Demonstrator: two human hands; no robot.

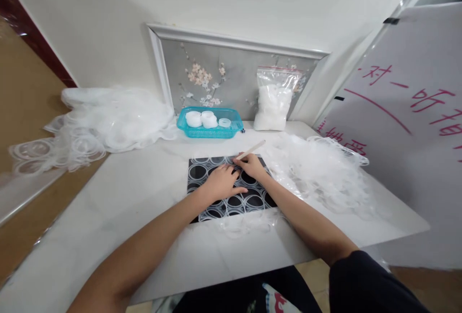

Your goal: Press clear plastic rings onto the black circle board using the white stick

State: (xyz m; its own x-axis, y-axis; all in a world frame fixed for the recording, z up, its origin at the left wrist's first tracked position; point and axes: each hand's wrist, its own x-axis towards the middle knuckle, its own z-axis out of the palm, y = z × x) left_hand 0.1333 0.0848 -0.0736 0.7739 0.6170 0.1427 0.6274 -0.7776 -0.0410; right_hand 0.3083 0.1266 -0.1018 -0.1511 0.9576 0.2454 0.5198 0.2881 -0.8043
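Observation:
A translucent sheet with white ring shapes (234, 202) lies over a black surface on the table in front of me. My left hand (222, 181) rests on this sheet, fingers spread and thumb pointing right. Close beside it, near the sheet's far edge, my right hand (251, 165) is closed around a pale, slim, pen-like stick (257, 146). The stick slants up to the right, and its lower tip is hard to make out at the fingers. Thin clear ring scraps (249, 224) lie along the sheet's near edge.
Behind the sheet stands a blue tray (209, 132) with stacked white rings. A zip bag of white material (274, 106) leans against the wall panel. Piles of translucent ring sheets (122, 120) and ring offcuts (321, 173) flank the white table (151, 193). A whiteboard (404, 120) stands at right.

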